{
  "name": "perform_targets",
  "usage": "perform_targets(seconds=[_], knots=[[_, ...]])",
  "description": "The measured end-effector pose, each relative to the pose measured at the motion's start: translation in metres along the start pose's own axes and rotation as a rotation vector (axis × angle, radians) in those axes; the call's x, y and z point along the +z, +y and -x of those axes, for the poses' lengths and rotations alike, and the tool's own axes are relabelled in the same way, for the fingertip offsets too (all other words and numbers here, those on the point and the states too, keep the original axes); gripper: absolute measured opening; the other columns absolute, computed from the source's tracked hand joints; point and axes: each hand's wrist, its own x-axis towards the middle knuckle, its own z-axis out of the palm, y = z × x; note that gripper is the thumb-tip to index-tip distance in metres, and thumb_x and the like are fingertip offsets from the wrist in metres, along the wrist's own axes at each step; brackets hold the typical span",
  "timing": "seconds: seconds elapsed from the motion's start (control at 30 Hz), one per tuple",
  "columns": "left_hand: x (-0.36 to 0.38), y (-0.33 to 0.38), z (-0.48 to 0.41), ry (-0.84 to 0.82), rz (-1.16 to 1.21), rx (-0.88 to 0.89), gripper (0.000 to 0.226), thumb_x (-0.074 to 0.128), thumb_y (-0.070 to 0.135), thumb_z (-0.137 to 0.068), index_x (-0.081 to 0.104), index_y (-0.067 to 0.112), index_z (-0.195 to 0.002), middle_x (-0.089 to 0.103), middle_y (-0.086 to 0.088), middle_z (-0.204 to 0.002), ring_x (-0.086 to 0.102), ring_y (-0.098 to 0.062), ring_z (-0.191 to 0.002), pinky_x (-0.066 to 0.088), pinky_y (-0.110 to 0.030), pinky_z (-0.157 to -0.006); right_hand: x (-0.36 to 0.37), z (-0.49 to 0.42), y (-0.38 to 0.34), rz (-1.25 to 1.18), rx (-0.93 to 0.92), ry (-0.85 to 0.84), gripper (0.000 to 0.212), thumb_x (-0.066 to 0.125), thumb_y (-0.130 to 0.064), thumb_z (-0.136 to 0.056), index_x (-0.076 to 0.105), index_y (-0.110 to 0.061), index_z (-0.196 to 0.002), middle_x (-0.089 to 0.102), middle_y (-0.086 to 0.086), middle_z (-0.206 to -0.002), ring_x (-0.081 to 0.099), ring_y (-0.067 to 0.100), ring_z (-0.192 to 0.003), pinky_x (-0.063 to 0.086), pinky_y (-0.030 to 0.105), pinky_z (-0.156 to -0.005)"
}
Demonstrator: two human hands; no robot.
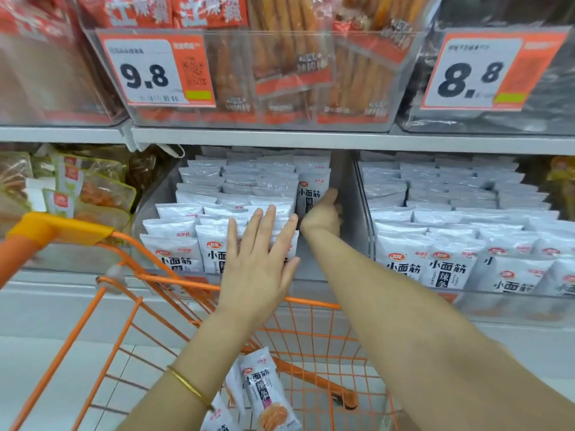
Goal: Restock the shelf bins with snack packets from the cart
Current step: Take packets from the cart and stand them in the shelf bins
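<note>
Currently the left hand [258,269] lies flat against the front rows of white snack packets [199,213] in the middle shelf bin [351,197]; its fingers [269,225] are straight and slightly spread, tips resting on the packet tops, with nothing held. A gold bracelet [189,388] sits on that wrist. The right hand [322,219] reaches deeper along the bin's right side, into the open gap between the packet rows and the bin wall. It meets one upright packet [309,194] standing at the right rear of the stack; the thumb points up just beside the packet's right edge, while the other fingers are folded out of sight, so I cannot tell whether they pinch it or only push. Below both forearms stands the orange wire cart [59,228], with a few loose packets [267,390] of the same kind lying in its basket, well apart from both hands. A neighbouring bin to the right holds full rows of the same packets [451,213].
</note>
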Motion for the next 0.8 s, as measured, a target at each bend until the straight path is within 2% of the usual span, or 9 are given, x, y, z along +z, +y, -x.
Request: perform_targets(seconds=[0.07, 0.2, 0.37, 0.67, 0.8], knots=[[0.0, 0.0, 0.0, 0.005, -0.003, 0.002, 0.055, 0.032, 0.042, -0.092, 0.03, 0.022, -0.143, 0.036, -0.015, -0.147, 0.033, -0.033, -0.137, 0.014, -0.056, -0.109, 0.003, -0.004, 0.0, 0.02, 0.007, 0.0, 0.039, 0.032, -0.02, -0.093, 0.026, -0.019, -0.131, 0.039, 0.014, -0.132, 0.044, 0.035, -0.116, 0.04, 0.043, -0.09], [0.001, -0.002, 0.0, 0.004, 0.003, 0.005, 0.056, 0.032, 0.042, -0.091, 0.03, 0.022, -0.144, 0.035, -0.014, -0.148, 0.032, -0.032, -0.137, 0.014, -0.056, -0.109, 0.009, -0.01, -0.005, -0.035, -0.02, 0.031, 0.037, 0.027, -0.012, -0.092, 0.028, -0.02, -0.128, 0.036, 0.013, -0.132, 0.043, 0.034, -0.115, 0.039, 0.041, -0.089], [0.001, -0.003, 0.0, -0.004, 0.005, 0.01, 0.056, 0.031, 0.043, -0.092, 0.029, 0.023, -0.144, 0.035, -0.014, -0.148, 0.032, -0.032, -0.137, 0.014, -0.055, -0.109, 0.009, -0.021, -0.006, 0.019, 0.054, 0.026, 0.04, 0.033, -0.014, -0.095, 0.026, -0.02, -0.134, 0.034, 0.014, -0.133, 0.042, 0.034, -0.119, 0.04, 0.04, -0.093], [-0.012, -0.005, 0.008, -0.01, 0.012, 0.007, 0.056, 0.032, 0.042, -0.093, 0.025, 0.021, -0.145, 0.029, -0.014, -0.151, 0.023, -0.031, -0.141, 0.013, -0.054, -0.111, 0.008, -0.018, -0.007, -0.019, 0.074, -0.004, 0.039, 0.028, -0.017, -0.099, 0.028, -0.007, -0.137, 0.04, 0.017, -0.137, 0.045, 0.035, -0.123, 0.038, 0.041, -0.098], [-0.03, -0.005, 0.028, 0.084, 0.091, -0.021, 0.049, 0.036, 0.037, -0.091, 0.038, 0.018, -0.137, 0.039, -0.012, -0.145, 0.033, -0.028, -0.134, 0.018, -0.049, -0.111, -0.009, 0.004, -0.01, 0.02, 0.043, -0.056, 0.043, 0.034, -0.006, -0.099, 0.023, 0.0, -0.14, 0.041, 0.02, -0.138, 0.046, 0.034, -0.125, 0.039, 0.038, -0.099]])
